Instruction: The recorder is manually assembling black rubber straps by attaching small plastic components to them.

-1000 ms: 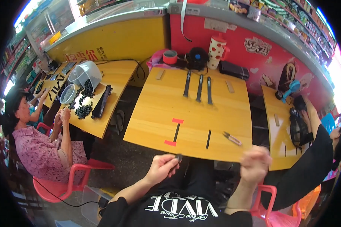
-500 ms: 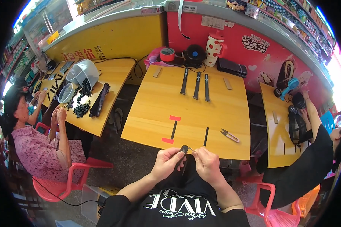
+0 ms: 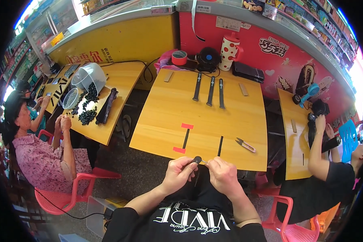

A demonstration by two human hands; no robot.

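Left table's (image 3: 123, 76) tub (image 3: 80, 76) spills black pieces (image 3: 87, 117); hands (image 3: 178, 175) meet at a dark piece (image 3: 197, 159).

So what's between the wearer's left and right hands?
Head view: a black piece in the left hand, and a thin metallic shaft by the right hand.

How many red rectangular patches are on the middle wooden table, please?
2: a far red patch and a near red patch, at opposite ends of the left thin black strip.

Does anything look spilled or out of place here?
On the left table, small black pieces lie scattered loose beside a clear tub that appears tipped over. It resembles a spill, though they may have been poured out deliberately.
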